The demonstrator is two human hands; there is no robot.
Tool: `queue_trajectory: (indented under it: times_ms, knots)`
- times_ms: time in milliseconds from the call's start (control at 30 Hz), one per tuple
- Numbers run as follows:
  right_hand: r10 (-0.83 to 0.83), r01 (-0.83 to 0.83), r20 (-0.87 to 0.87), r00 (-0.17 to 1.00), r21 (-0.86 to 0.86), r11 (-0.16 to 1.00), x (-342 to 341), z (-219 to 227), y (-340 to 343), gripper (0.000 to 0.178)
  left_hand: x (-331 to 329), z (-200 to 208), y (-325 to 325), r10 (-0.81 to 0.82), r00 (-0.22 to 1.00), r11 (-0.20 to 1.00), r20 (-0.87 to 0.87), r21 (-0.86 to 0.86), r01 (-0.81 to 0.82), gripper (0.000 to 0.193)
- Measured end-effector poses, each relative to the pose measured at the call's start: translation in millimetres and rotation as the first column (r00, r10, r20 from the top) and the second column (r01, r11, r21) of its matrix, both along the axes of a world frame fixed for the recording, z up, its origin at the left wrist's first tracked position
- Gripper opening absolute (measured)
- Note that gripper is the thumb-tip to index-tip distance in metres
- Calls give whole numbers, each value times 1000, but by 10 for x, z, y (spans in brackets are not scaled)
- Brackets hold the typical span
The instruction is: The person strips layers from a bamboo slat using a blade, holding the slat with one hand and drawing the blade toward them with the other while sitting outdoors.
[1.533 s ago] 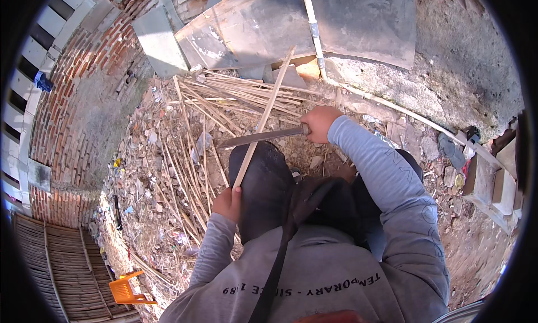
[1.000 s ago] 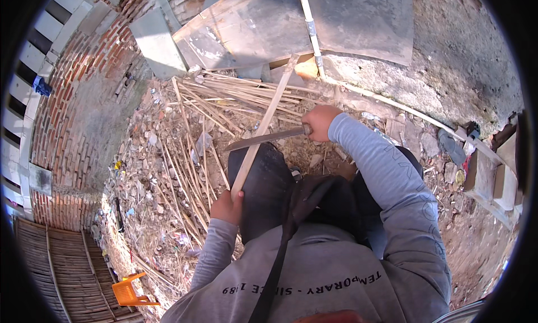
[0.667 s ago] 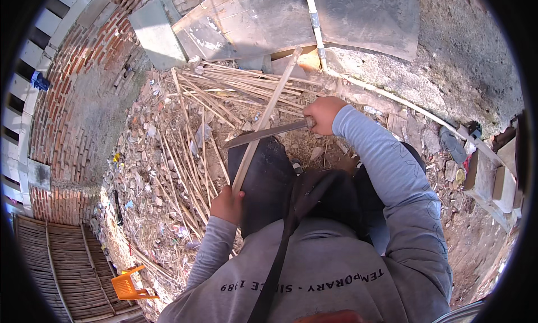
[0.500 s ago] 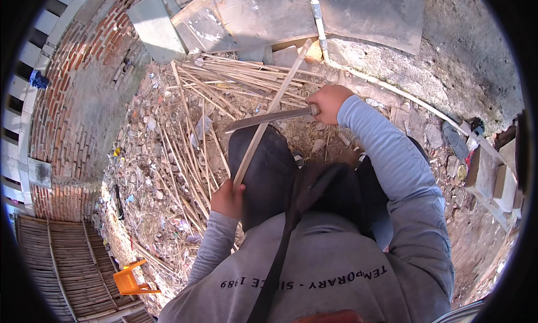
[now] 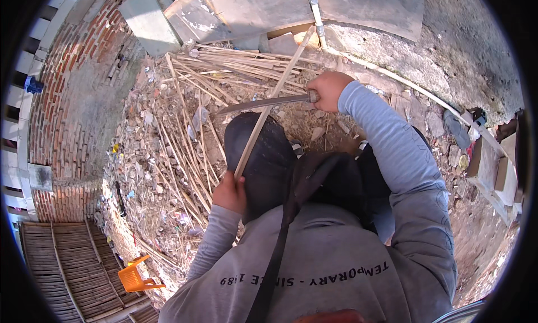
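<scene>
My left hand (image 5: 228, 193) is closed around the near end of a long, pale wooden strip (image 5: 289, 70), probably bamboo. The strip slants away to the upper right, passing over my dark-trousered left knee (image 5: 255, 149). In my right hand (image 5: 332, 90) is the handle of a long-bladed knife (image 5: 244, 106), its blade pointing left. The blade crosses the strip just beyond the knee; I cannot tell whether its edge bites into the wood. My fingers hide most of the handle.
Several loose strips (image 5: 235, 71) lie on the littered ground ahead and to the left. A pale pipe (image 5: 403, 83) runs along the wall base. An orange plastic chair (image 5: 131, 278) stands at lower left, near a slatted bamboo panel (image 5: 73, 267). A dark strap (image 5: 280, 233) hangs over my front.
The blade has moved a little farther up the strip, away from my left hand, and lies slightly flatter. Both hands keep their holds. The whole view has shifted slightly.
</scene>
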State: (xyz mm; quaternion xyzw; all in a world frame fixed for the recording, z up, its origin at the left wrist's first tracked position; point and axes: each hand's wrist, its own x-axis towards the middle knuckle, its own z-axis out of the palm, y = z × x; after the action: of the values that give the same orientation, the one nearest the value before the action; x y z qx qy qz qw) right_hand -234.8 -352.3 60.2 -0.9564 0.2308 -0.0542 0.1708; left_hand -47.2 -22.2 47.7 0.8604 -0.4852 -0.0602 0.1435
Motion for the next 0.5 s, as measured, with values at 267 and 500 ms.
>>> queue_trajectory:
  times_ms: [267, 500]
  knots:
    - [60, -60, -14, 998, -9, 998, 10, 9, 28, 28, 15, 68, 82, -18, 997, 998, -79, -54, 14, 26]
    - [38, -36, -31, 999, 64, 997, 51, -20, 67, 27, 102, -54, 91, 32, 990, 997, -139, -67, -41, 33]
